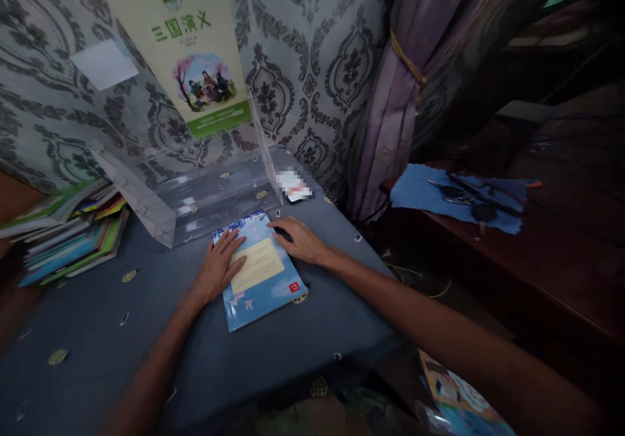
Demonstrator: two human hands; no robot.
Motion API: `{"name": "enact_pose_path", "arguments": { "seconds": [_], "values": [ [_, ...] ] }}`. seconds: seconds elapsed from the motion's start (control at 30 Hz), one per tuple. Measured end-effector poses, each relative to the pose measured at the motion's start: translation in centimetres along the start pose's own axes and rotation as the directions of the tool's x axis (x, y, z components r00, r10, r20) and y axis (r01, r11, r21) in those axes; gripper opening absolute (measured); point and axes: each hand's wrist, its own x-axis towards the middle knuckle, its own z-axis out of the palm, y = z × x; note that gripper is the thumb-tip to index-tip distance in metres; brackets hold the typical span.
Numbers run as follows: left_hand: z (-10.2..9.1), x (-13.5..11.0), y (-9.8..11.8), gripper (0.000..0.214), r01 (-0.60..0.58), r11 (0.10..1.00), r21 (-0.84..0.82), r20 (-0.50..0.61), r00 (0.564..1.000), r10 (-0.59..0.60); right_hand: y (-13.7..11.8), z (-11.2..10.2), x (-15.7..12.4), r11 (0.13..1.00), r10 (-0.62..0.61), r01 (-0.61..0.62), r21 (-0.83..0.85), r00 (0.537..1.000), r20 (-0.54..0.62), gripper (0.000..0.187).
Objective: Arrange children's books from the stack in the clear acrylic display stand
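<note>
A light blue book with a cream label lies flat on the grey cloth-covered table, just in front of a clear acrylic stand. My left hand rests flat on the book's left edge, fingers stretched out. My right hand lies on the book's upper right corner, fingers extended and pressed down. A pale green book stands upright in the acrylic stand, leaning against the patterned wall.
A pile of several colourful books sits at the table's left. A purple curtain hangs at the right. A dark wooden bench holds a blue cloth with scissors. A colourful book lies low right.
</note>
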Motion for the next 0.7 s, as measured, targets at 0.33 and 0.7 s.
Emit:
{"name": "enact_pose_path", "arguments": {
  "seconds": [0.33, 0.7],
  "values": [
    [-1.3, 0.1, 2.2, 0.043, -0.03, 0.97, 0.241, -0.065, 0.997, 0.047, 0.3, 0.0, 0.0, 0.997, -0.037, 0.04, -0.072, 0.999, 0.037, 0.033],
    [0.2, -4.3, 11.2, 0.032, -0.273, 0.939, 0.211, -0.043, 0.957, 0.288, 0.3, 0.3, 0.0, 0.986, -0.06, 0.068, -0.153, 0.996, 0.06, 0.028]
  ]
}}
